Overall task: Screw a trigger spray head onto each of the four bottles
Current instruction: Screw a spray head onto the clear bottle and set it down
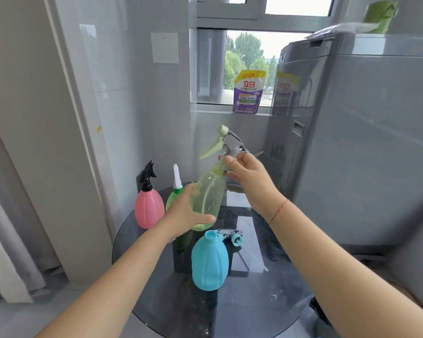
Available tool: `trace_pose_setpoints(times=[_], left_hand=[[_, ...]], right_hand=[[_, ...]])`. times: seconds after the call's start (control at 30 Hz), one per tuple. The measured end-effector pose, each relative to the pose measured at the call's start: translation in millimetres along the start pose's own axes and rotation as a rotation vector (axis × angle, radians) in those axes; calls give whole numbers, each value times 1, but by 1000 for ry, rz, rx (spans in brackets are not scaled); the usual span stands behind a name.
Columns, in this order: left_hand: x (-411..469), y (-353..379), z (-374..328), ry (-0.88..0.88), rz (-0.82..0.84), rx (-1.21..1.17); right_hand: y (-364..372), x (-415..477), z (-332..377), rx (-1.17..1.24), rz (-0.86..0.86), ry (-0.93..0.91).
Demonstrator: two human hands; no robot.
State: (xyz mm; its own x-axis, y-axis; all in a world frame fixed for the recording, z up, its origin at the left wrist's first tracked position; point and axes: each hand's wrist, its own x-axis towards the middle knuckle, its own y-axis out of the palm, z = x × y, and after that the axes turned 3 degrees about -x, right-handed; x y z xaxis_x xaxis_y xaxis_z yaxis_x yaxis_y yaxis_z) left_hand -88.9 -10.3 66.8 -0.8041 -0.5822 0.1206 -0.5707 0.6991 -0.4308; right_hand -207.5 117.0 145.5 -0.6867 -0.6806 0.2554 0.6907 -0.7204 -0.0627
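Green-grey spray head (226, 142) in right grip (248, 178) above left-held clear bottle (209, 196).

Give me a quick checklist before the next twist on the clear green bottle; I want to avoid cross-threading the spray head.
1. Left hand wrapped around the clear green bottle, grip firm: ok.
2. Right hand holding the grey and green spray head at its collar: ok.
3. Head lined up with the bottle neck: both are tilted together; cannot tell.
4. Threads engaged: hidden by fingers; cannot tell.
5. Dip tube inside the bottle: a faint line shows through the wall: ok.
6. Blue bottle uncapped, its teal spray head lying on the glass table: not ok.
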Motion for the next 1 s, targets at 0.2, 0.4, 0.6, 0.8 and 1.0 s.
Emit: trace_pose_setpoints(times=[0.2,0.4,0.6,0.8,1.0], left_hand=[[-2,-4,-7,-23,188,-84],[1,-18,-7,-68,358,-167],[14,-23,-15,-33,284,-217],[20,-8,-31,-23,79,-168],[9,28,-56,51,-479,423]], right_hand=[[-9,1,-5,50,163,17],[-17,5,-3,10,331,34],[-12,13,3,-46,298,11],[-3,25,12,-73,49,-95],[24,32,4,162,-295,-38]])
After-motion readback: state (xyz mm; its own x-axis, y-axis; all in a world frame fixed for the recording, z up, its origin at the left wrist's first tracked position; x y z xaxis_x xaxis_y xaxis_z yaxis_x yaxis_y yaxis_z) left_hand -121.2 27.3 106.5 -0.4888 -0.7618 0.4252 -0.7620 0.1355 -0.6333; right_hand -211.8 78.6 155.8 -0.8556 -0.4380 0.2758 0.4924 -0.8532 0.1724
